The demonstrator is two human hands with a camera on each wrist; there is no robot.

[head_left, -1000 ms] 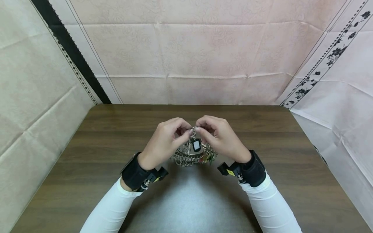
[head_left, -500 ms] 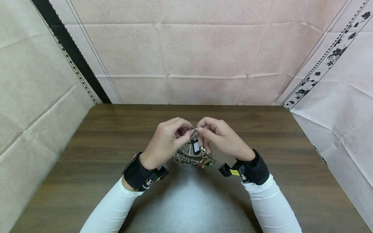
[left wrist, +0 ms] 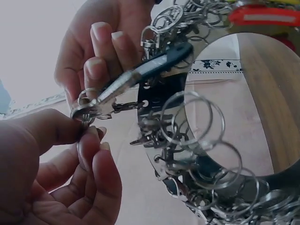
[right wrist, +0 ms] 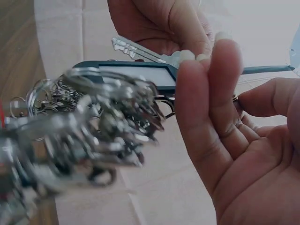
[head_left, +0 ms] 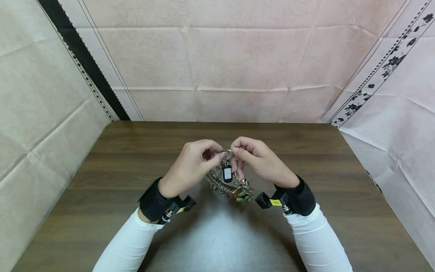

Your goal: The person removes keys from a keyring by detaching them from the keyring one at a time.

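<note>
Left grip (head_left: 191,165) and right grip (head_left: 261,160) both grasp, each pinching between thumb and fingertips a small ring (head_left: 229,152) at the top of a metal key bunch (head_left: 221,187). On the wooden surface (head_left: 316,151), seen from the head, the bunch sits or hangs about midway between the left and right edges; whether it touches the wood cannot be told. That view shows a black tag (head_left: 227,173) face-on, its white label plain, directly below the small ring and between the two grips, with little red and green pieces at the bunch's lower right. From the left wrist the same tag is nearly edge-on and blurred, but a short chain (left wrist: 125,107) appears, running toward a dark curved band (left wrist: 161,101) with a wide opening, hung about with loose split rings (left wrist: 197,115). A red piece (left wrist: 262,16) with a pale stripe lies at the band's upper right there, too small to make out from above. Only the right wrist view clearly shows a notched key (right wrist: 136,48) slanting just beside the tag; in that view the nearer metal is badly blurred, and the right grip's fingers largely hide what it pinches.
</note>
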